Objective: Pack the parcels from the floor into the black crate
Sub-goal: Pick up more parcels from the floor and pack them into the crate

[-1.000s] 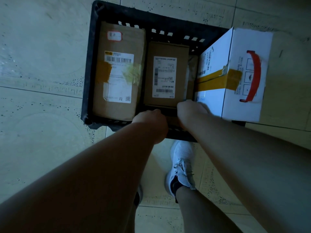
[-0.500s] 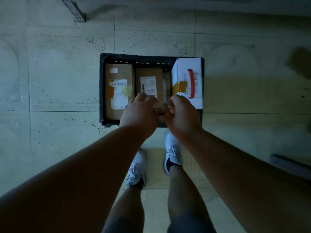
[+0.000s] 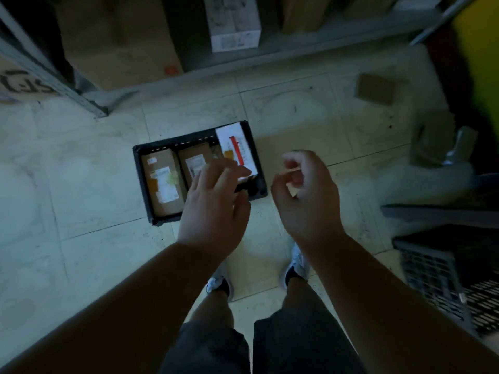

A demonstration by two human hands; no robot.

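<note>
Hovering above the black crate [image 3: 138, 168], left hand [image 3: 213, 211] and right hand [image 3: 307, 203] hang loosely curled, holding nothing.

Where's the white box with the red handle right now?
In the head view, the white box stands at the right end of the black crate, beside the brown parcel, just beyond the left hand.

Both bare forearms reach forward and down from the bottom corners, wrists roughly level and the 2 hands held apart in the air. The left hand [image 3: 213, 209] shows its back, fingers [image 3: 216, 171] extended forward and slightly spread, relaxed, holding nothing. The right hand [image 3: 307, 195] is turned a little inward, its fingers [image 3: 294, 160] loosely curled toward the palm, with no grip on anything, thumb towards the left
</note>
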